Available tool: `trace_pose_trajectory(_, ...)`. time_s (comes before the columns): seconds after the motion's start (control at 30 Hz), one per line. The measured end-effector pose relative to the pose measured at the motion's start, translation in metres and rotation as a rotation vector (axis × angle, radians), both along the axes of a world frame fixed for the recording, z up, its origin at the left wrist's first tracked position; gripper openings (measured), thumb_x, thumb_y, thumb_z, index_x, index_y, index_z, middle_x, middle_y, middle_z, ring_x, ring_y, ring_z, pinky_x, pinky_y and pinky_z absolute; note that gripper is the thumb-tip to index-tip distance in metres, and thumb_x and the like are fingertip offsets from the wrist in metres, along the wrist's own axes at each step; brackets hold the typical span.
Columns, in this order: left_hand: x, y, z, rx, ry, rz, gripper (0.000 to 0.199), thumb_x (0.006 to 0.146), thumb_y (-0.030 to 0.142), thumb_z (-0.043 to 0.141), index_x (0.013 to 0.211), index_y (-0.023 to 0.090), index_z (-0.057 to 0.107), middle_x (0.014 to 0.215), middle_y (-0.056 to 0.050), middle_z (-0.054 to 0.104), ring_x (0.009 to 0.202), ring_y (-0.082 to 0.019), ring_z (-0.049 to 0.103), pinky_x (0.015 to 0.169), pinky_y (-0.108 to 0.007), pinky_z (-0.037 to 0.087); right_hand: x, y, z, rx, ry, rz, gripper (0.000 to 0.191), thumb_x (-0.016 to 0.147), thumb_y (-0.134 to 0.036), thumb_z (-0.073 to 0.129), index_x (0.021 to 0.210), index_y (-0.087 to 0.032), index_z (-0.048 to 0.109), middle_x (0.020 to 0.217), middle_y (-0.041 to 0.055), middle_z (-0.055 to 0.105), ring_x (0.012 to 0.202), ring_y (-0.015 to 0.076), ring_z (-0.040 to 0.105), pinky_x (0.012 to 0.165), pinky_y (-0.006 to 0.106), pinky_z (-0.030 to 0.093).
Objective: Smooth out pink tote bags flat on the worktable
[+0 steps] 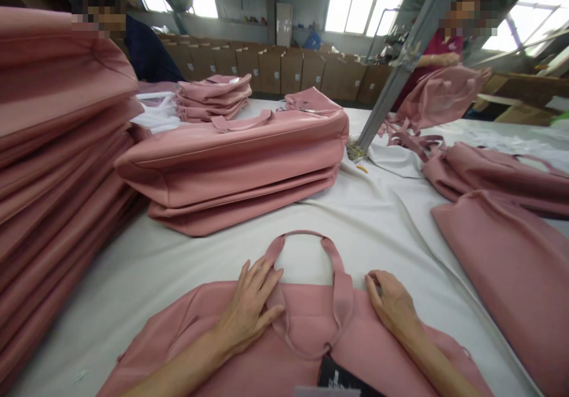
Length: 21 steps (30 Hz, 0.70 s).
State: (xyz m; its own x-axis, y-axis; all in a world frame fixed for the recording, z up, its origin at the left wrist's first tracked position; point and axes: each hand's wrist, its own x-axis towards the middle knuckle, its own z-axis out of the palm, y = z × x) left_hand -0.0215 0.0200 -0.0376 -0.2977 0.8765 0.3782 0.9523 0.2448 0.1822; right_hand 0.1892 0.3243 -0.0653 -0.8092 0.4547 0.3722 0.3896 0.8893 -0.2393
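A pink bag (311, 326) lies on the white-covered table (373, 207) right in front of me, its looped handle (342, 293) pointing away. My left hand (253, 302) rests with spread fingers on the bag and the left side of the handle. At the bag's upper right edge is my right hand (391, 299), its fingers curled down; what they hold, if anything, is hidden. A black tag (342, 379) hangs from the handle near the bottom of the view.
A tall pile of pink bags (57, 178) rises at the left. Beyond my bag lies a stack of bags (249, 166). More bags (507, 243) lie at the right, near a slanted metal post (395, 83). Two people stand across the table, one holding a bag.
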Motion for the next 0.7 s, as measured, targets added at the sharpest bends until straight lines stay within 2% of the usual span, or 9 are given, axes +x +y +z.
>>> trace_pose_trajectory(0.07,0.002,0.017,0.021,0.104,-0.081,-0.054,0.047,0.097,0.040,0.039,0.138,0.017,0.038,0.143,-0.015,0.039,0.132,-0.028,0.035,0.110,-0.049,0.032,-0.004,-0.001,0.002,0.050,0.118,0.035,0.017,0.096,-0.032,0.044,0.091,-0.019,0.055,0.082,0.0045,0.059,0.078,0.0209,0.054,0.075,0.035,0.041)
trace_pose_trajectory(0.1,0.003,0.027,0.029,0.093,-0.143,-0.082,0.045,0.097,0.041,0.040,0.135,0.017,0.042,0.138,-0.014,0.045,0.127,-0.026,0.042,0.107,-0.043,0.038,-0.009,-0.002,0.005,0.072,0.178,0.057,0.016,0.096,-0.031,0.045,0.092,-0.019,0.055,0.081,0.0041,0.059,0.077,0.0203,0.054,0.075,0.035,0.041)
trace_pose_trajectory(0.17,0.002,0.049,0.041,-0.083,-0.261,-0.102,0.044,0.094,0.049,0.043,0.125,0.020,0.051,0.120,-0.012,0.058,0.109,-0.026,0.056,0.094,-0.039,0.048,-0.026,-0.005,0.017,0.085,0.262,0.125,0.012,0.095,-0.028,0.048,0.095,-0.019,0.056,0.081,0.0035,0.059,0.077,0.0192,0.054,0.075,0.033,0.042)
trace_pose_trajectory(0.23,-0.003,0.069,0.043,-0.340,-0.327,-0.075,0.054,0.085,0.065,0.049,0.113,0.021,0.060,0.103,-0.011,0.064,0.091,-0.030,0.063,0.080,-0.044,0.053,-0.053,-0.010,0.033,0.054,0.264,0.221,0.012,0.095,-0.028,0.050,0.101,-0.019,0.056,0.086,0.0040,0.060,0.080,0.0188,0.055,0.075,0.032,0.043)
trace_pose_trajectory(0.3,-0.012,0.085,0.040,-0.543,-0.378,-0.070,0.069,0.073,0.079,0.049,0.102,0.019,0.065,0.094,-0.013,0.066,0.083,-0.034,0.064,0.073,-0.047,0.053,-0.086,-0.015,0.048,0.011,0.192,0.308,0.016,0.095,-0.026,0.050,0.107,-0.019,0.055,0.093,0.0059,0.061,0.087,0.0197,0.055,0.079,0.033,0.044)
trace_pose_trajectory(0.37,-0.021,0.096,0.040,-0.710,-0.446,-0.124,0.078,0.066,0.086,0.048,0.096,0.017,0.069,0.090,-0.014,0.067,0.082,-0.035,0.064,0.071,-0.046,0.053,-0.120,-0.017,0.059,-0.015,0.042,0.358,0.021,0.094,-0.024,0.049,0.113,-0.017,0.055,0.101,0.0088,0.060,0.096,0.0216,0.055,0.085,0.034,0.044)
trace_pose_trajectory(0.47,-0.022,0.097,0.051,-0.862,-0.486,-0.196,0.082,0.067,0.086,0.047,0.095,0.013,0.071,0.088,-0.018,0.068,0.080,-0.036,0.064,0.069,-0.045,0.053,-0.163,-0.018,0.065,-0.038,-0.236,0.403,0.030,0.092,-0.022,0.052,0.122,-0.015,0.053,0.109,0.0118,0.059,0.103,0.0232,0.054,0.089,0.034,0.043)
trace_pose_trajectory(0.57,-0.006,0.080,0.069,-0.746,-0.397,-0.183,0.080,0.071,0.082,0.047,0.093,0.010,0.072,0.085,-0.021,0.067,0.079,-0.038,0.063,0.066,-0.046,0.051,-0.184,-0.023,0.063,-0.053,-0.387,0.508,0.024,0.091,-0.022,0.052,0.114,-0.019,0.059,0.101,0.0073,0.063,0.098,0.0204,0.056,0.085,0.029,0.043)
trace_pose_trajectory(0.7,0.026,0.052,0.094,-0.532,-0.305,-0.014,0.064,0.070,0.077,0.053,0.083,0.016,0.070,0.076,-0.015,0.065,0.070,-0.036,0.061,0.057,-0.044,0.049,-0.178,-0.043,0.064,-0.062,-0.470,0.596,0.022,0.089,-0.016,0.050,0.105,-0.019,0.064,0.093,0.0056,0.065,0.091,0.0190,0.059,0.080,0.027,0.042)
